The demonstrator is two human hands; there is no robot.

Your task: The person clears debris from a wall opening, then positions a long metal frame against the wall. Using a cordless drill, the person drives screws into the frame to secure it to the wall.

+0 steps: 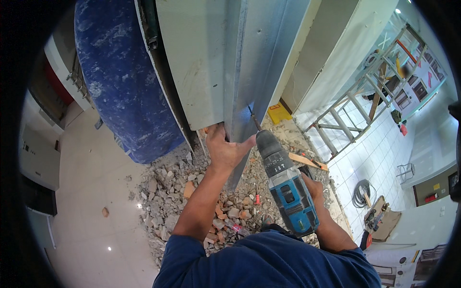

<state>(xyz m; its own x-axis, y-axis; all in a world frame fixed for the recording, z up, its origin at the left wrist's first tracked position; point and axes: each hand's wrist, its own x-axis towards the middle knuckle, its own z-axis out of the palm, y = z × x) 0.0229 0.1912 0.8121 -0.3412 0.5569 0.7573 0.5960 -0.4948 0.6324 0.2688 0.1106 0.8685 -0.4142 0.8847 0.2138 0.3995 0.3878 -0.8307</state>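
My right hand is wrapped round the handle of a blue and black cordless drill. The drill points away from me, and the tip of its thin bit meets the face of an upright galvanized metal stud. A bluish light falls on the metal around the tip. Lower on the same stud, my left hand grips its edge; the fingers curl behind it, partly hidden, and the thumb stretches across toward the drill's chuck. Left of the stud stands a pale wall board.
Broken brick and concrete rubble covers the floor beneath the stud. A blue sheet hangs at the left. To the right are a metal ladder, a wooden strip, a cable coil and a yellow item. Another person is beyond the ladder.
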